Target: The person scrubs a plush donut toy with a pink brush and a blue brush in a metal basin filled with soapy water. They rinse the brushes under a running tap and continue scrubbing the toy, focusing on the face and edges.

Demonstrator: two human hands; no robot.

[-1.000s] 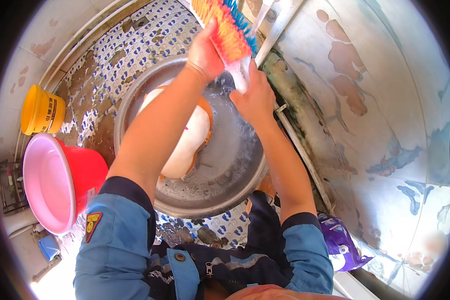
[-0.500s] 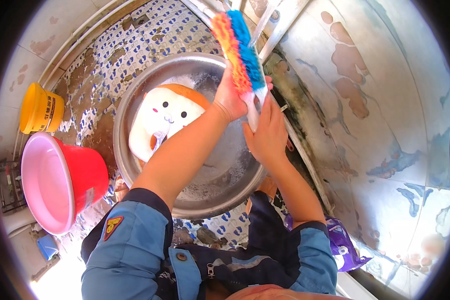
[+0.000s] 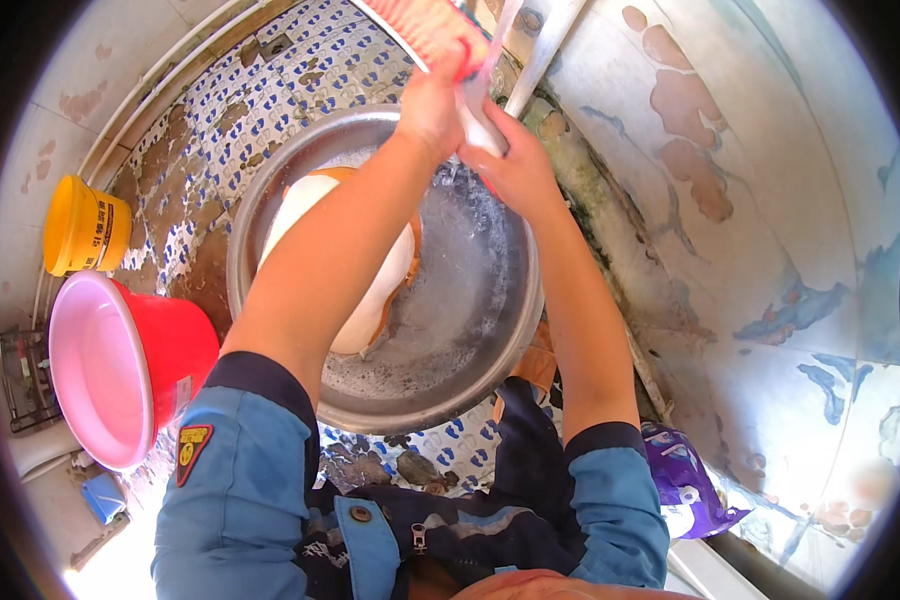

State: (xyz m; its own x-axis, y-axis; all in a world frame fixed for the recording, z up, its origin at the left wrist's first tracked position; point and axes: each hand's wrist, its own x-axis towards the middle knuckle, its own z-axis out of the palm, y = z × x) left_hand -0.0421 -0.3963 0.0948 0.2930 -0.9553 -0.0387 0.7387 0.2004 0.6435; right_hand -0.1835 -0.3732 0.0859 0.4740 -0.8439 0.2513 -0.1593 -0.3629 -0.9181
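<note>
Right hand [image 3: 518, 165] closed round handle of scrubbing brush [image 3: 425, 28] | left hand [image 3: 432, 112] wrapped near bristle base, far fingers hidden | advice: angle bristles into water stream [image 3: 497, 50] above metal basin [image 3: 400, 416]

Hands, 2, raised, close beside each other. Left hand [image 3: 433, 112]: back of hand exposed, fingers blurred, closure unclear. Right hand [image 3: 518, 168]: slightly lower, thumb and fingers closed in a grip. Forearms, 2, bare. Left forearm [image 3: 345, 235]: slants up and rightward, crossing centre. Right forearm [image 3: 582, 300]: steeper, leaning leftward toward the hand.
</note>
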